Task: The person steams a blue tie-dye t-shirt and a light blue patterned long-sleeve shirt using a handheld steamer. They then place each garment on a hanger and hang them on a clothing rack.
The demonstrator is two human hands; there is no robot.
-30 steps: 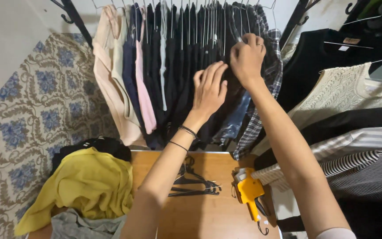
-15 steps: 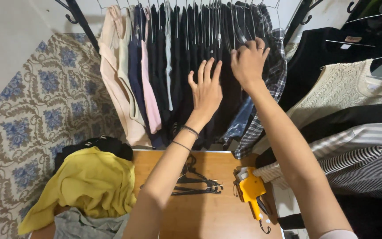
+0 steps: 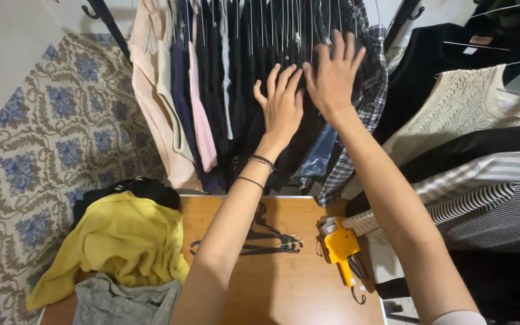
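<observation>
Both hands are reaching up into a row of dark garments (image 3: 260, 66) hanging on a rack. The left hand (image 3: 282, 108) is pressing flat against the black clothes with its fingers (image 3: 274, 78) spread open, gripping nothing. The right hand (image 3: 334, 78) is lying just beside it, its fingers (image 3: 347, 48) likewise spread and open against the dark fabric, next to a plaid shirt (image 3: 365, 102). The two hands are nearly touching at the thumbs. Thin dark bands (image 3: 259, 170) are circling the left wrist.

To the left of the dark clothes, a cream top (image 3: 154, 90) and a pink garment (image 3: 200, 114) are hanging on the same rack. Below the arms, a wooden counter (image 3: 290, 289) is carrying black hangers (image 3: 260, 241), a yellow tagging gun (image 3: 339, 245), a crumpled yellow shirt (image 3: 118, 241) and a grey cloth (image 3: 121, 304). On the right, a cream knitted top (image 3: 458, 108) and striped garments (image 3: 489, 198) are hanging.
</observation>
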